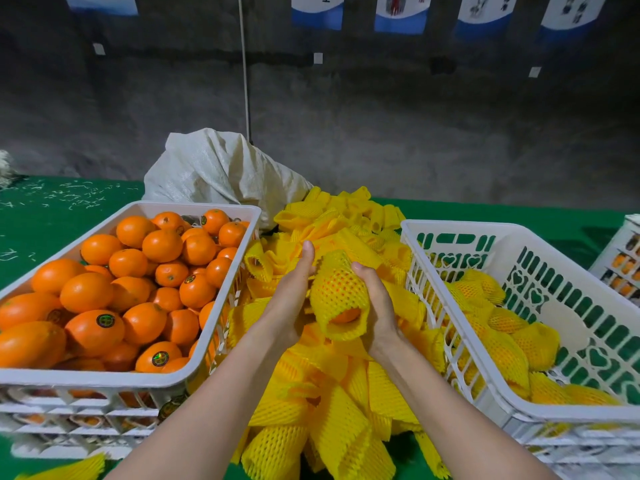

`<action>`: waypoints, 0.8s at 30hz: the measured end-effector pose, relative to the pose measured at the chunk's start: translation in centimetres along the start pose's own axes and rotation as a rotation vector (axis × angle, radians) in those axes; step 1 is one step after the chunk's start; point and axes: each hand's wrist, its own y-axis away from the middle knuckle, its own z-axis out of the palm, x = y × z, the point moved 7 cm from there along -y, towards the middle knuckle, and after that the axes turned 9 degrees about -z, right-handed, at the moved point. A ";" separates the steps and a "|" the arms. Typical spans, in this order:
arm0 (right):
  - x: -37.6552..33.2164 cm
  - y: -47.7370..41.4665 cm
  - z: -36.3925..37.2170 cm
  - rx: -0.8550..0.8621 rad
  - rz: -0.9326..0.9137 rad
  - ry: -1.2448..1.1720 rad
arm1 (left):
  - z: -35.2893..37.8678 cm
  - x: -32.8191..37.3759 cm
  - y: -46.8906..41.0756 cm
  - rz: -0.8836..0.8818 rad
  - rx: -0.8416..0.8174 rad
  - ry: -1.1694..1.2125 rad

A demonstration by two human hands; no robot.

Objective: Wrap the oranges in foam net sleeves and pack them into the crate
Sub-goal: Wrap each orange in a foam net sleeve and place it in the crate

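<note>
Risk 1: the round orange (342, 316) is seen bare at the near, open mouth of the yellow foam net sleeve (337, 289); if the sleeve is tilted further toward the body or the squeeze is eased, fruit could be slid out and dropped onto the pile. Risk 2: net looks only part-seated, so a bruise spot may be left exposed if it is packed as is. Risk 3: loose sleeves could be snagged and dragged along w/ the transfer. Grip: sleeved orange is clasped by the right hand (375, 299), thumb on top, fingers curled behind; sleeve's far upper edge is pinched by the left hand (294, 285), fingertips mostly hidden. Item is held mid-air, between both crates, above the heap of loose yellow foam sleeves (332, 386). Containers: L-side white plastic crate (194, 206) is filled near the rim w/ bare, stickered oranges (93, 292). R-side white slotted plastic crate (460, 226) is approx. half filled w/ wrapped fruit (509, 351), space left at the far end. A third crate (623, 258) is cut off at the R edge, contents unclear. A white woven sack (221, 168) is slumped behind, on green table cover (52, 216).
</note>
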 end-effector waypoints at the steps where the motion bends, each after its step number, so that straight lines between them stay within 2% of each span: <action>1: -0.4 -0.2 -0.5 0.028 -0.061 0.096 | 0.3 -0.7 0.0 -0.078 -0.042 0.007; 3: -1.2 -0.2 -0.8 0.034 -0.166 0.250 | 1.0 -1.6 0.1 -0.171 -0.129 0.036; 5: -1.2 0.0 -0.9 0.025 -0.183 0.286 | 1.7 -1.7 0.5 -0.183 -0.189 0.076; 10: -2.0 0.3 -0.9 0.078 -0.235 0.420 | 1.5 -1.9 0.7 -0.127 -0.132 0.003; 15: -1.7 -0.1 -1.4 0.149 -0.207 0.482 | 1.5 -2.2 0.9 -0.131 -0.174 -0.045; 18: -1.8 0.2 -1.1 0.112 -0.258 0.535 | 1.2 -1.9 0.7 -0.083 -0.120 -0.037; 20: -1.8 0.8 -0.9 0.063 -0.289 0.564 | 0.8 -1.8 0.6 -0.090 -0.073 0.065; 24: -2.5 3.3 0.1 -0.128 -0.473 0.680 | 1.1 -1.9 0.7 -0.093 -0.054 0.200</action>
